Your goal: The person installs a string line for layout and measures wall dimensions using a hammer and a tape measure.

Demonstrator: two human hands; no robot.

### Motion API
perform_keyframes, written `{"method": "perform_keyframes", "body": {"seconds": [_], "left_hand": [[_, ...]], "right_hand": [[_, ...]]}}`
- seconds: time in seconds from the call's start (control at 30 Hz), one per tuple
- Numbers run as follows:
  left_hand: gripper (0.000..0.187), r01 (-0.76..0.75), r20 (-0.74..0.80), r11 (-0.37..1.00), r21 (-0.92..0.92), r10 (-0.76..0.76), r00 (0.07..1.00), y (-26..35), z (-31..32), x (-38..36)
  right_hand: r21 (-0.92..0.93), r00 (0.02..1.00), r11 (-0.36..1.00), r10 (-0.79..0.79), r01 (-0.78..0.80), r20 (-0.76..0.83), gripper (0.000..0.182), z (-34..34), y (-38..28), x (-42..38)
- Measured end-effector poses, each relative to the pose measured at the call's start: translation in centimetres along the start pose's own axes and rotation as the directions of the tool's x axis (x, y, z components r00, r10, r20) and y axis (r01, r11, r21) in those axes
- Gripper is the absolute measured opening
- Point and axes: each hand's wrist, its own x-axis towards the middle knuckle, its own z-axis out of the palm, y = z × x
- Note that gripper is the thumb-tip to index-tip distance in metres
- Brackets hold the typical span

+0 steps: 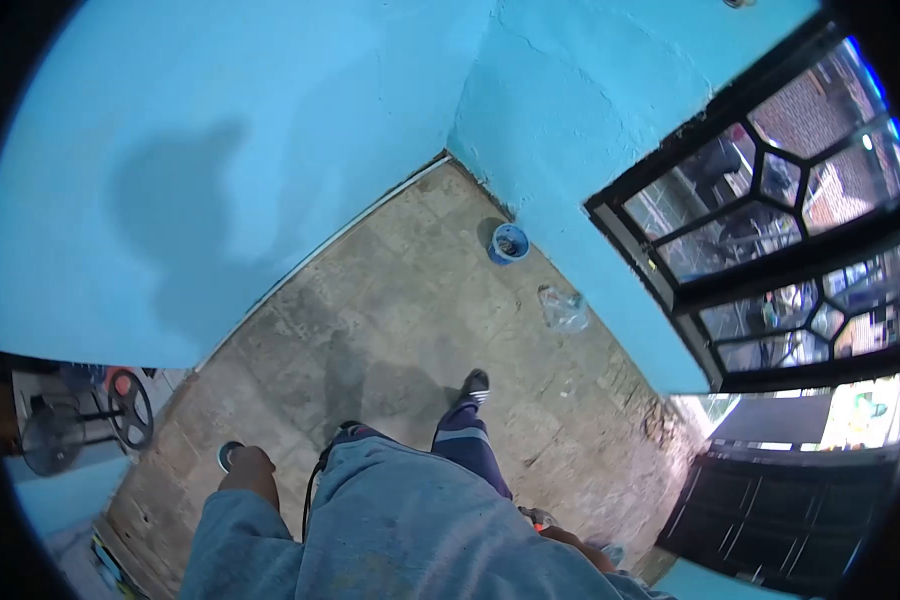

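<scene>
At the lower left my left hand (253, 463) hangs low with its fingers closed around a small round object (227, 456) with a pale rim, too small to name. My right hand (562, 538) is mostly hidden by the blue-grey shirt (410, 520). Just beside it shows a small orange and dark thing (538, 518); whether the fingers hold it cannot be made out. One shoe with pale stripes (477, 387) is on the floor (420, 270) ahead.
Light blue walls (300, 90) meet in a corner. A blue bucket (508, 244) and a clear plastic bag (564, 309) lie along the right wall. A black-framed window (675, 300) and dark door (770, 515) are on the right. A wheeled machine (130, 410) stands left.
</scene>
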Motion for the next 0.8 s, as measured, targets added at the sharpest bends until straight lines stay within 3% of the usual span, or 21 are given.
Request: {"method": "perform_keyframes", "body": {"seconds": [0.13,0.27,0.3,0.47,0.53,0.57,0.6,0.63,0.67,0.7,0.8], "left_hand": [[0.049,0.037,0.037,0.999,-0.001,-0.037,0.999,10.5,-5.7,-3.5],[0.051,0.045,0.075,0.997,0.067,-0.05,0.996,20.9,-12.0,-6.2],[0.052,0.052,0.09,0.996,0.078,-0.059,0.994,24.0,-16.1,-13.0],[0.055,0.33,0.006,0.926,-0.184,-0.335,0.942,31.3,-21.7,-10.3],[0.057,0.51,0.053,0.685,-0.52,-0.57,0.82,32.6,-24.4,-7.9],[0.058,0.523,0.106,0.457,-0.72,-0.672,0.733,33.4,-25.5,-6.4],[0.058,0.423,0.205,0.117,-0.899,-0.741,0.64,34.4,-26.9,-4.9],[0.059,0.168,0.342,-0.3,-0.939,-0.76,0.553,35.5,-28.4,-3.4],[0.06,-0.016,0.439,-0.511,-0.859,-0.754,0.489,36.8,-30.2,-1.4],[0.061,-0.108,0.509,-0.632,-0.768,-0.703,0.497,38.5,-31.6,0.5],[0.064,-0.279,0.598,-0.872,-0.401,-0.48,0.642,44.3,-35.8,8.0]], "right_hand": [[-0.096,0.999,0.995,-0.025,0.023,-0.021,0.045,-14.4,2.8,7.2],[-0.187,0.996,0.981,-0.057,0.045,-0.063,0.043,-29.6,1.5,12.5],[-0.211,0.995,0.976,-0.067,0.049,-0.08,0.043,-33.3,0.4,13.9],[-0.319,0.974,0.944,-0.143,0.081,-0.176,0.041,-51.4,-8.2,19.4],[-0.301,0.972,0.951,-0.134,0.071,-0.192,0.037,-56.9,-13.0,19.3],[-0.31,0.968,0.949,-0.133,0.063,-0.212,0.037,-59.3,-15.1,20.4],[-0.321,0.963,0.945,-0.138,0.058,-0.233,0.037,-61.7,-17.3,21.8],[-0.301,0.963,0.952,-0.131,0.055,-0.236,0.047,-63.6,-19.3,23.7],[-0.327,0.956,0.943,-0.144,0.054,-0.257,0.046,-65.9,-21.8,25.7],[-0.359,0.951,0.932,-0.151,0.046,-0.271,0.045,-67.8,-23.7,27.5],[-0.425,0.953,0.904,-0.168,0.046,-0.254,0.044,-69.9,-29.1,32.7]]}}
